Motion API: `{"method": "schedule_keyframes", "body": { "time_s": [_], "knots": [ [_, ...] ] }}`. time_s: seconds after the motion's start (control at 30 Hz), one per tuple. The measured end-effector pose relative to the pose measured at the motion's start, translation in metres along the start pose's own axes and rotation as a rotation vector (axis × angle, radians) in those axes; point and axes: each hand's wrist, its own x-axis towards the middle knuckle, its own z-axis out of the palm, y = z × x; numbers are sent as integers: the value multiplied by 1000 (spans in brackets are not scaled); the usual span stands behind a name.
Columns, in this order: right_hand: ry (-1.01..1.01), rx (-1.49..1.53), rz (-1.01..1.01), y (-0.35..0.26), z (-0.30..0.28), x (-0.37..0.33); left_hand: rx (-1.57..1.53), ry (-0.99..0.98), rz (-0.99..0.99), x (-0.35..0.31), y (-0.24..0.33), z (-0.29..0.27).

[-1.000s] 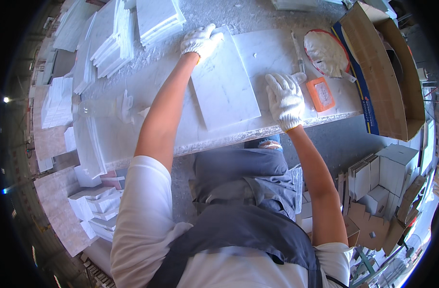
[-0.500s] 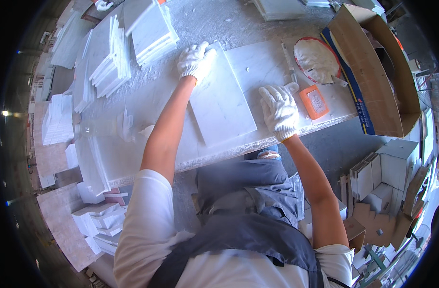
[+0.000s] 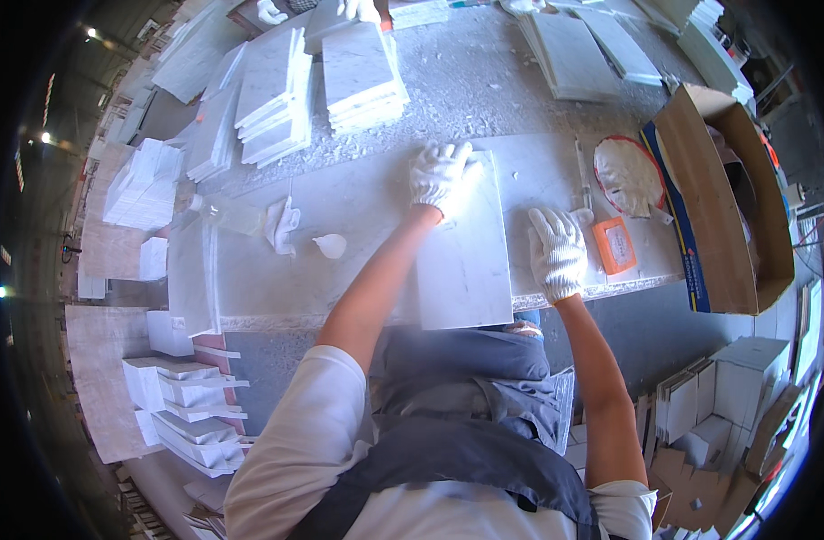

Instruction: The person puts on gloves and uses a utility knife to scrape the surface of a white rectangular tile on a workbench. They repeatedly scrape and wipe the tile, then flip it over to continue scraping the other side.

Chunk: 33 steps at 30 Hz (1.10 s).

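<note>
A white, grey-veined marble tile [image 3: 464, 270] lies on the slab-topped table, its near end reaching past the front edge. My left hand [image 3: 443, 180], in a white knit glove, rests on the tile's far end with fingers stretched forward. Palm down, my gloved right hand [image 3: 558, 252] lies on the tabletop near the front edge, to the right of the tile, fingers extended and holding nothing visible. Just right of it is an orange block with a pale label [image 3: 616, 245]. Beyond that hand lie a thin, pen-like tool [image 3: 582, 175] and a round, red-rimmed thing with a white, lumpy surface [image 3: 626, 178].
An open cardboard box [image 3: 709, 198] stands at the right end. A clear spray bottle [image 3: 236, 216] and a small white piece [image 3: 329, 246] lie left. Tile stacks [image 3: 362, 76] stand at the far left, more tiles [image 3: 570, 54] far right. Other people's gloved hands [image 3: 359, 10] show at the top.
The tile has slid toward me under my left hand, its near end now over the table edge. The view has turned, shifting everything. My right hand stays beside the orange block.
</note>
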Motion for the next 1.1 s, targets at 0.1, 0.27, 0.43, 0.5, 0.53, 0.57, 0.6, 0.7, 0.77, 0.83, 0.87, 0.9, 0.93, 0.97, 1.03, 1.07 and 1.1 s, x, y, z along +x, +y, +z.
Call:
{"method": "schedule_keyframes", "body": {
  "time_s": [0.1, 0.27, 0.43, 0.5, 0.53, 0.57, 0.6, 0.7, 0.77, 0.83, 0.87, 0.9, 0.93, 0.97, 1.03, 1.07, 1.1],
  "knots": [
    [-2, 7, -8, 0, -1, -3, 63, 19, 99, -20, 5, 0],
    [6, 88, -78, 2, -2, -6, 101, -213, 254, -103, 29, -10],
    [-164, 197, -60, -9, -14, -5, -47, -195, 534, -220, 52, -38],
    [-105, 227, -126, -28, -18, -5, -411, -139, 545, -253, 56, -51],
    [-101, 241, -119, -40, -21, -6, -522, -100, 552, -263, 56, -56],
    [-167, 195, -173, -57, -21, -11, -523, -14, 564, -270, 55, -60],
    [-246, 145, -210, -77, -22, -20, -515, 45, 571, -277, 54, -64],
    [-326, 155, -257, -112, -28, -37, -707, 291, 194, -293, 52, -72],
    [-499, 119, -419, -131, -38, -56, -754, 408, -28, -295, 48, -75],
    [-515, 339, -445, -152, -49, -81, -885, 394, -313, -298, 42, -79],
    [-723, 416, -497, -155, -54, -89, -874, 352, -450, -299, 39, -81],
    [-803, 571, -444, -157, -59, -98, -912, 338, -499, -298, 32, -84],
    [-984, 665, -377, -158, -64, -106, -945, 350, -529, -298, 26, -87],
    [-859, 703, -349, -158, -68, -113, -856, 407, -454, -298, 22, -88],
    [-652, 735, -276, -152, -76, -120, -1102, 341, -667, -301, 10, -90],
    [-568, 717, -179, -145, -81, -121, -1190, 307, -790, -303, 6, -90],
    [-481, 694, -84, -136, -87, -122, -1225, 306, -847, -304, 3, -89]
  ]
}}
